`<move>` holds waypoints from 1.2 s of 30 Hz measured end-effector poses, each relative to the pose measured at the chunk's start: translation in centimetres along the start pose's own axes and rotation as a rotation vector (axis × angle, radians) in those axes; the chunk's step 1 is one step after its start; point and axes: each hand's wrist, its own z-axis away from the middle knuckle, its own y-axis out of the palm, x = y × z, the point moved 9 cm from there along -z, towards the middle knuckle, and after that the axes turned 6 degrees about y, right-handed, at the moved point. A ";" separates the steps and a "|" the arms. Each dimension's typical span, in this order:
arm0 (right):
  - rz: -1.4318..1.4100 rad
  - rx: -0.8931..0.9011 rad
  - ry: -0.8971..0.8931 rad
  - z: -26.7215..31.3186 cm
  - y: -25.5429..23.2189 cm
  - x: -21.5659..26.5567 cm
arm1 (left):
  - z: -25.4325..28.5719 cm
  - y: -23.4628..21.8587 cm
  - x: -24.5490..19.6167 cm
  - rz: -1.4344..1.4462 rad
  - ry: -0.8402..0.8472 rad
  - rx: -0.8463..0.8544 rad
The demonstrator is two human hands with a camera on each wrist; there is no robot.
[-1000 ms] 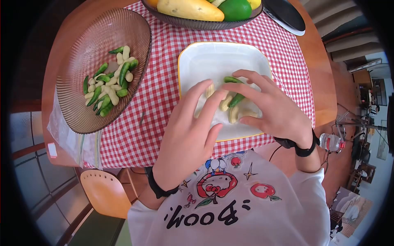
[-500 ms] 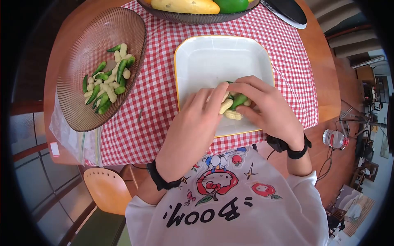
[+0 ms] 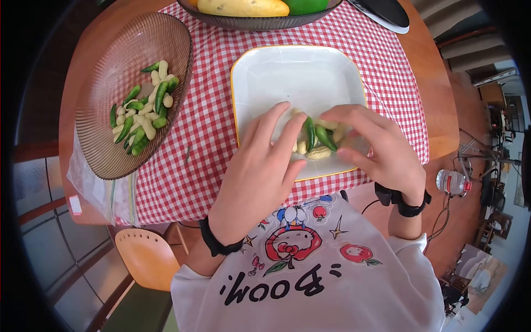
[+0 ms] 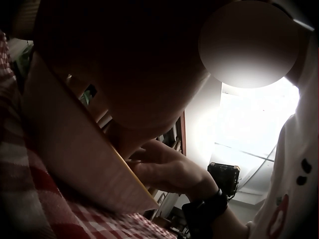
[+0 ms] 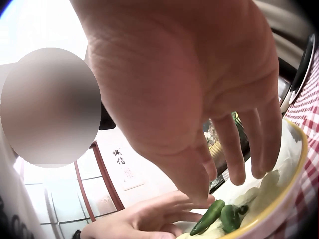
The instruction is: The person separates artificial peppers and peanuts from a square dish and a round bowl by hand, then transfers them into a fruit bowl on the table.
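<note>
A white tray with a yellow rim (image 3: 298, 52) holds a small pile of green chili peppers (image 3: 323, 138) and unshelled peanuts (image 3: 318, 153) in its near half. My left hand (image 3: 257, 163) is at the pile's left side, its fingers extended over the tray and the thumb apart. From the right, my right hand (image 3: 387, 149) arches over the pile with thumb and fingers spread. In the right wrist view its fingers (image 5: 232, 159) point down at the peanuts, close above the chili peppers (image 5: 209, 217). Neither hand grips anything. The left wrist view is dark, and the tray's side (image 4: 75, 144) hides most of the pile.
A ribbed brown glass bowl (image 3: 110, 72) with more chilies and peanuts stands at the left, beside a plastic bag (image 3: 99, 191). A fruit bowl (image 3: 249, 23) and a black oval dish (image 3: 384, 14) are at the back. A checked cloth (image 3: 204, 72) covers the table.
Both hands closed in around the chilies and peanuts, then moved apart again. The pile is more tightly gathered than a second ago, and the chilies have turned.
</note>
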 end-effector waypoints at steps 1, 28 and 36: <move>0.001 -0.001 0.002 0.1 -0.1 -0.1 | -0.1 0.0 0.0 0.001 0.001 0.001; -0.062 -0.070 0.014 0.2 1.1 -0.2 | -0.2 0.0 0.3 0.115 0.008 0.016; -0.016 -0.034 0.068 0.6 1.3 -0.9 | 0.1 -0.2 0.1 0.029 0.026 0.004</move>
